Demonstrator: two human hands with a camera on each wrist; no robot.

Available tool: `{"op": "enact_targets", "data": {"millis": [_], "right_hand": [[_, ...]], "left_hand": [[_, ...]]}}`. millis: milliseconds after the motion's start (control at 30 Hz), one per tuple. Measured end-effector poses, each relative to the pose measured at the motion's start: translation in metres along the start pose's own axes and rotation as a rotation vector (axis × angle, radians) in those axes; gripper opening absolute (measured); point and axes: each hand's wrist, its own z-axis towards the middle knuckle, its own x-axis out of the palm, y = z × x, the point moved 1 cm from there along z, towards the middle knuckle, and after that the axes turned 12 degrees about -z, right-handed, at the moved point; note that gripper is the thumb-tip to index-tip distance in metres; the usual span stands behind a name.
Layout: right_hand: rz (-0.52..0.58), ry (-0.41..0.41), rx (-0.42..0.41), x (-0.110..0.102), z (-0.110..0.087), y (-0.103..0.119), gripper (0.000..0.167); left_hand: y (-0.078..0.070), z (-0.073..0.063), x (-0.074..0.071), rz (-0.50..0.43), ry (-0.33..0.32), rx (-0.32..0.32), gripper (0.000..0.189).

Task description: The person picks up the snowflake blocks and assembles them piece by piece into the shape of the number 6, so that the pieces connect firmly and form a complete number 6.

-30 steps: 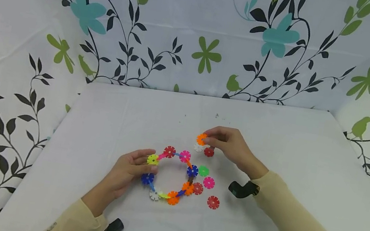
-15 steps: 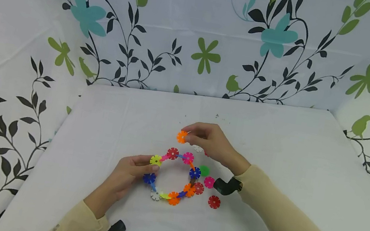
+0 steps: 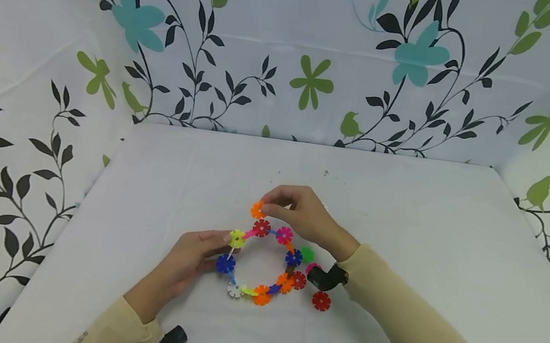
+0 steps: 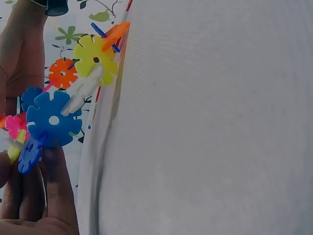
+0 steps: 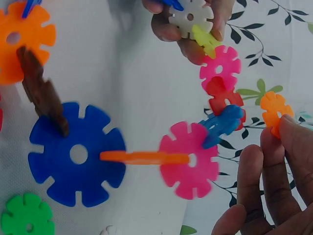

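Note:
A ring of slotted plastic flower discs [image 3: 262,228] in several colours stands over the white table. My left hand [image 3: 195,255] pinches the ring's left side, by the yellow disc [image 3: 237,239] and the blue disc [image 3: 225,264]. Between thumb and fingertip, my right hand [image 3: 303,215] pinches a loose orange disc [image 3: 257,210] just above the ring's red disc; whether the two touch, I cannot tell. In the right wrist view, the orange disc [image 5: 275,111] appears apart from the ring. The left wrist view shows fingers [image 4: 58,186] below a blue disc [image 4: 54,120].
Loose discs lie right of the ring: a green one [image 3: 307,254], a dark red one [image 3: 298,280] and a red one [image 3: 321,300]. A pink disc is partly covered by the black wrist device [image 3: 327,277]. Patterned cloth [image 3: 253,40] hangs behind the table.
My right hand has carried the orange disc left from beside the loose white and red discs, then slightly down towards the ring. My left hand keeps its hold, its fingers shifted a little.

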Motion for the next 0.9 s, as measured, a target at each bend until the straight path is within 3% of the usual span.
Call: {"op": "enact_targets", "data": {"millis": [400,900], "right_hand": [[-0.089,-0.044,-0.077,0.004,0.000,0.001,0.015],[-0.208,0.120,-0.152,0.009,0.003,0.010,0.011]], "left_hand": [[-0.003,0.000,0.004,0.029,0.090,0.033,0.041],[-0.003,0.001,0.007,0.005,0.085,0.050,0.042]]}}
